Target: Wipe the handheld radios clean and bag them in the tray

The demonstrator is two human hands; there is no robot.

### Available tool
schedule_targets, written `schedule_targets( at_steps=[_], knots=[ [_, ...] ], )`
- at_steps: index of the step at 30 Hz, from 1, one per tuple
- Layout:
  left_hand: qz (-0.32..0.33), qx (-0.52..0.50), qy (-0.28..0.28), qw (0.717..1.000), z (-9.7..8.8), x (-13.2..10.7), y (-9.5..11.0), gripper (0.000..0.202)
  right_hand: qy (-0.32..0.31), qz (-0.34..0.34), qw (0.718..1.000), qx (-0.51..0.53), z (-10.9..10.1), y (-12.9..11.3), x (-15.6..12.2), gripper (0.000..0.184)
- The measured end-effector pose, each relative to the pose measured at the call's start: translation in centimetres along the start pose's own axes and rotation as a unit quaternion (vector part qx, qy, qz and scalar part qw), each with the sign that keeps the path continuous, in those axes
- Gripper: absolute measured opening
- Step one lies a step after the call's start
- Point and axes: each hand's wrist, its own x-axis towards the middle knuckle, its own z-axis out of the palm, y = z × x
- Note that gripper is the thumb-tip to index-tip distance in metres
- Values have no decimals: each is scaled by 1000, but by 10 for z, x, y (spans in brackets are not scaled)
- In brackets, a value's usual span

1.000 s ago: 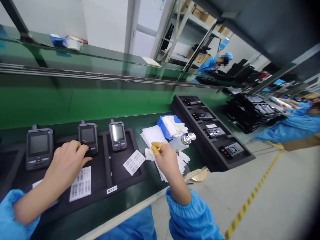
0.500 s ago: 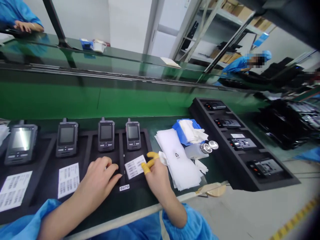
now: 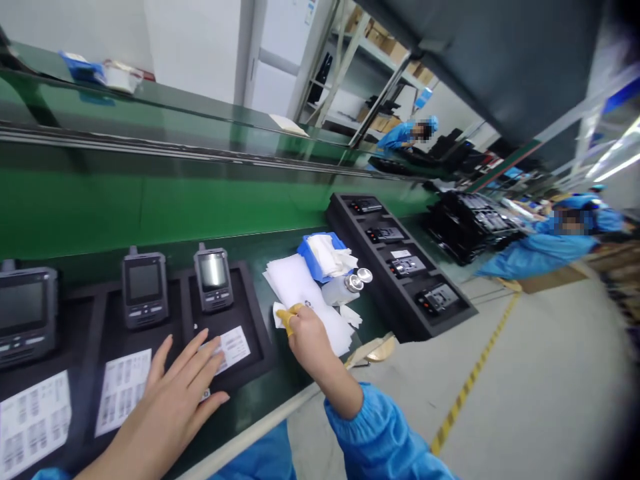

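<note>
My left hand [image 3: 187, 383] lies with fingers spread over the tray's front, its fingertips on a white barcode label sheet [image 3: 234, 347]. My right hand [image 3: 310, 337], with yellow finger covers, pinches a small white wipe [image 3: 278, 316] at the left edge of a stack of white sheets [image 3: 285, 277]. Behind the label sheet, a handheld radio with a screen [image 3: 214, 277] rests in a black foam tray [image 3: 257, 320]. More such radios stand to the left, a nearer one [image 3: 145, 287] among them, each with a label sheet [image 3: 123, 390] in front.
A blue box of wipes [image 3: 320, 257] and a dispenser bottle with a metal lid [image 3: 340, 289] stand right of the sheets. Beyond is a black tray [image 3: 425, 320] holding several devices. Black trays [image 3: 473, 223] are stacked farther right. Co-workers in blue [image 3: 545, 253] are at the right and back.
The view has swung right. My right hand has left the label sheet and closed on the wipe. My left hand has spread its fingers and moved right onto that label sheet.
</note>
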Motion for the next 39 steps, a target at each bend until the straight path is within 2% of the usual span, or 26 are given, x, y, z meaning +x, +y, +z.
schedule_targets(
  at_steps=[3, 6, 9, 13, 16, 19, 23, 26, 28, 30, 34, 36, 39],
  knots=[
    [-3, 11, 13, 1000, 4, 3, -6, 32, 78, 63, 994, -52, -31, 26, 5, 35],
    [-22, 9, 20, 1000, 11, 5, -11, 38, 169, 133, 962, -166, -63, 60, 13, 37],
    [-55, -6, 25, 998, 17, 6, -12, 47, 169, 120, 957, -202, -76, 86, 17, 36],
    [-101, -28, -15, 994, 14, 5, -4, 62, 158, 61, 965, -201, -75, 95, 8, 37],
    [-126, -37, -76, 988, 8, 6, 2, 64, 217, 5, 952, -217, -74, 83, 10, 33],
    [-153, -55, -109, 981, 3, 9, 7, 66, 258, -119, 950, -134, -67, 45, 31, 32],
    [-160, -72, -136, 975, -1, 10, 10, 71, 205, -319, 925, -8, -40, -24, 75, 40],
    [-150, -65, -147, 976, -1, 9, 10, 75, 120, -390, 912, 38, -16, -57, 110, 40],
    [-151, -56, -148, 976, -1, 9, 10, 76, 69, -411, 908, 50, -3, -67, 128, 38],
    [-152, -48, -146, 976, -1, 10, 11, 75, 46, -431, 900, 37, 6, -71, 140, 35],
    [-130, 14, -119, 984, -1, 12, 13, 71, 98, -484, 870, -5, 18, -69, 142, 26],
    [-114, 59, -99, 987, 0, 12, 14, 70, 130, -517, 846, 2, 20, -66, 132, 23],
    [-105, 97, -84, 986, 0, 13, 14, 70, 129, -564, 816, 11, 19, -61, 112, 21]
  ],
)
